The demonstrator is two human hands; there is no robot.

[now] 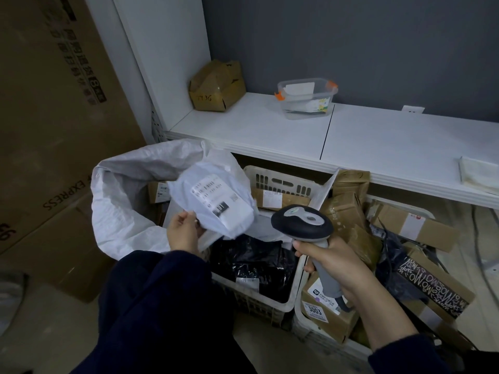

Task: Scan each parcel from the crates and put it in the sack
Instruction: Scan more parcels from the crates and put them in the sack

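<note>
— Fingers of the left hand, clamped with the thumb on the lower-left edge of the white parcel. Right hand wrapped round the grip of the scanner.
— Held where?
— Raised over the white crate, right at the mouth of the sack, label facing up, scanner head just beside its lower-right end.
— Handling?
— Probably light and floppy: thin plastic mailer, soft filling, likely slick. Apt to droop from an edge pinch; better gripped across the padded middle or supported from beneath.
— Pointing which way?
— Long axis slanting from upper left, over the sack, down to lower right toward the scanner. Label lines on the same slant. Print blurred, unreadable.
</note>
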